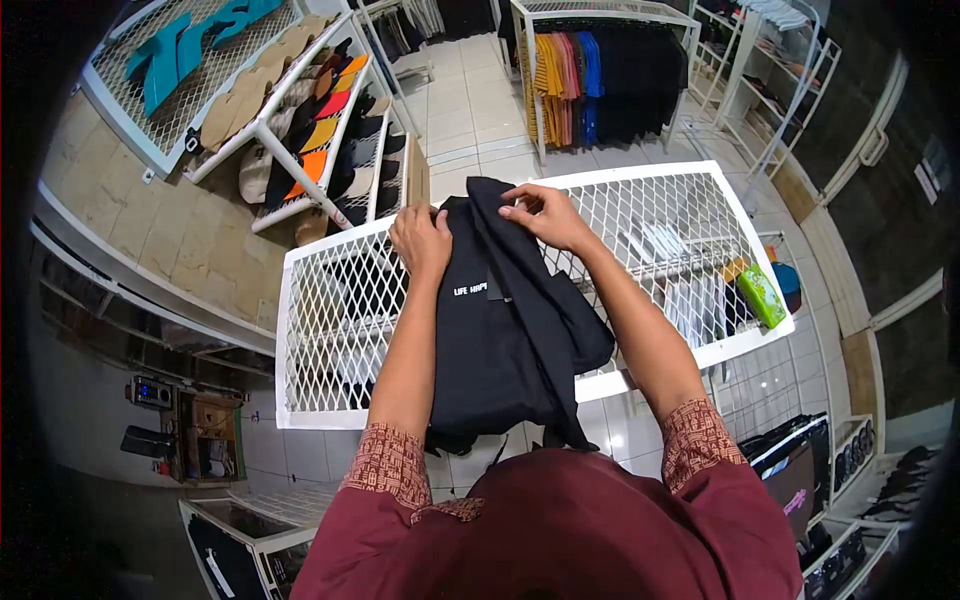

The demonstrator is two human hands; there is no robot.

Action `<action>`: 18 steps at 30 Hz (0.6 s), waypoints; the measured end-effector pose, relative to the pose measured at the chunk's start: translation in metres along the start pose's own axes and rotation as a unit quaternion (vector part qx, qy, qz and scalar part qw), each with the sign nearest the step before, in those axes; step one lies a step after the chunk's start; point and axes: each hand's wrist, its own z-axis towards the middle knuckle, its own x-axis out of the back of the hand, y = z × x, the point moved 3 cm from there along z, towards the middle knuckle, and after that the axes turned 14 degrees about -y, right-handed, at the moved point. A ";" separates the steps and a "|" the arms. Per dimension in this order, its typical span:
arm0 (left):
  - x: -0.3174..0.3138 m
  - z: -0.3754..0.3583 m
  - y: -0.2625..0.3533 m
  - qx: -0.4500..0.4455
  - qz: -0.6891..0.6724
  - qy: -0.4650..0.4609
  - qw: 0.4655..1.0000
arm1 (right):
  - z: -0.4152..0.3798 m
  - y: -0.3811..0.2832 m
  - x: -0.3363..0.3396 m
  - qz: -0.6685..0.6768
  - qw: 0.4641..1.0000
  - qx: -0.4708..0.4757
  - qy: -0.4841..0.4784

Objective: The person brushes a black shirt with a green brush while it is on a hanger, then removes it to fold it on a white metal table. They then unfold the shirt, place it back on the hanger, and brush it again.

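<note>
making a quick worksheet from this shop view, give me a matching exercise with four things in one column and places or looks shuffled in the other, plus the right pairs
1. black garment
2. green packet
3. left hand
4. blue shirt

A. hanging on the rack beyond the table
B. at the garment's left side
C. bearing white lettering
D. at the table's near right corner

Right pairs: 1-C, 2-D, 3-B, 4-A

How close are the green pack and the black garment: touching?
Apart. The head view plainly shows open mesh tabletop and the right forearm between the green pack and the black garment.
</note>
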 end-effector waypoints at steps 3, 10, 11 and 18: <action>0.003 0.000 0.007 0.016 -0.011 0.044 0.999 | 0.000 -0.006 -0.001 -0.033 0.999 -0.020 -0.021; 0.054 0.001 -0.002 0.088 -0.217 0.175 0.956 | -0.006 -0.002 0.016 0.140 0.979 0.105 0.107; 0.068 0.001 -0.005 0.076 -0.206 0.201 0.955 | -0.012 0.001 0.030 0.136 0.982 0.057 0.114; 0.186 0.002 -0.015 0.041 -0.077 0.249 0.964 | -0.035 -0.096 0.140 -0.195 0.973 0.050 0.110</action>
